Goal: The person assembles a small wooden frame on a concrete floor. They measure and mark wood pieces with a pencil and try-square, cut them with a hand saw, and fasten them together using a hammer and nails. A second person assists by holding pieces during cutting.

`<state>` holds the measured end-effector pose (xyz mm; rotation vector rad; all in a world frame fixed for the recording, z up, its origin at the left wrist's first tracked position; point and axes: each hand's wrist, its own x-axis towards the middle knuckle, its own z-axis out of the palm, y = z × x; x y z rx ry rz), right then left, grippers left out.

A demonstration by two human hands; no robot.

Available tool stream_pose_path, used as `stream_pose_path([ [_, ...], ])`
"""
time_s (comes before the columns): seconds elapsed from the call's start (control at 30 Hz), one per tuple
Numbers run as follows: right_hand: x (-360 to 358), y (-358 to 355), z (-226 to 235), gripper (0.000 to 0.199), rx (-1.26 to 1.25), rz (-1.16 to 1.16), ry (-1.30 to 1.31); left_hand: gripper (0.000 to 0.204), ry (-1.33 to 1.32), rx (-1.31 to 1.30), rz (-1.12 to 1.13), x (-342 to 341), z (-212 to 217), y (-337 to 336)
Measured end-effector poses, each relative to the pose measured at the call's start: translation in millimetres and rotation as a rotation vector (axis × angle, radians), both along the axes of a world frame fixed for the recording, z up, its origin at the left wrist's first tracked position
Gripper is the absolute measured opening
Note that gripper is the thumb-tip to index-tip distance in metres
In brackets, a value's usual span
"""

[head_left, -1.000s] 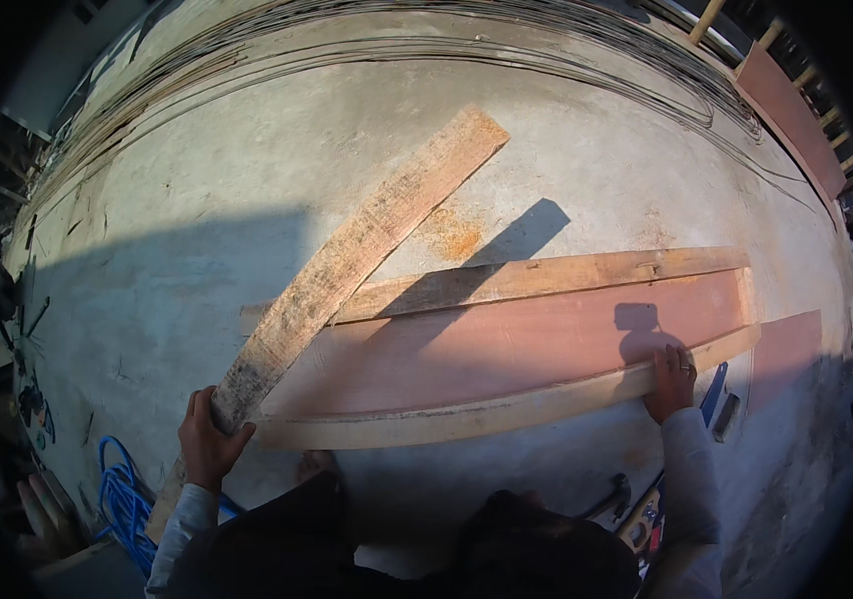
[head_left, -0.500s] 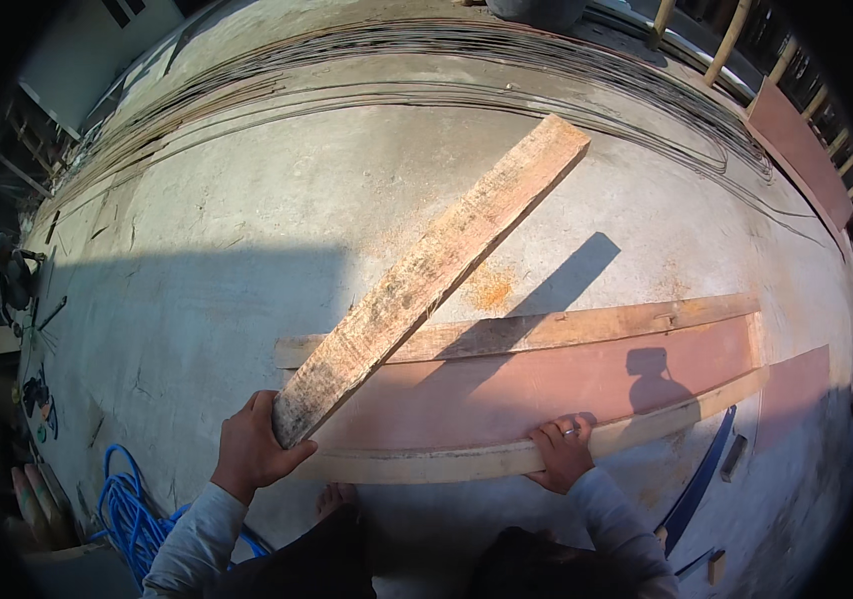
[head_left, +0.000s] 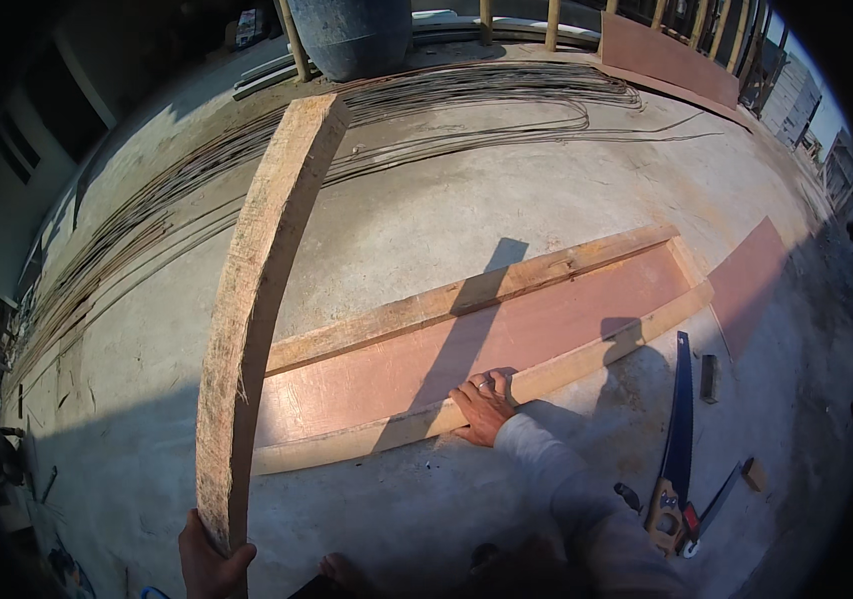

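Note:
My left hand is closed round the lower end of a thick, rough wooden plank, which rises up and away from me. A long shallow box lies on the floor, made of wooden side strips and a reddish plywood base. On its near strip rests my right hand, fingers curled over the top edge and a ring on one finger. The raised plank hides the left end of the box.
A hand saw and small wood offcuts lie at the right, near a loose plywood sheet. Long steel rods stretch across the back, before a large blue-grey drum. Bamboo posts stand behind.
The plank has swung left and more upright in my left hand. My right hand still grips the near strip. The view has turned right, bringing the whole saw and the drum into sight.

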<state>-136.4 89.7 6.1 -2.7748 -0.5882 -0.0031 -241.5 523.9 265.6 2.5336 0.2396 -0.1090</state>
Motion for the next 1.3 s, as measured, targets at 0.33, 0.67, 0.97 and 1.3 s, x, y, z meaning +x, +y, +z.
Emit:
stream_pose_path([
  [0.33,28.8,-38.7,105.7,0.084,0.287,-0.133,0.273,0.054,0.045,-0.126,0.037,3.5,-16.9,4.0],
  [0.67,16.3,59.4,216.3,0.073,0.840,0.165,0.331,0.062,-0.279,-0.157,-0.158,142.3,86.2,-26.0],
  [0.97,22.3,20.4,193.2,0.070,0.384,-0.014,0.132,0.063,-0.290,-0.048,-0.071,119.7,85.8,-13.8],
  [1.3,19.3,-16.0,30.6,0.080,-0.236,0.113,0.124,0.053,0.048,0.004,0.155,47.0,-23.1,12.4],
])
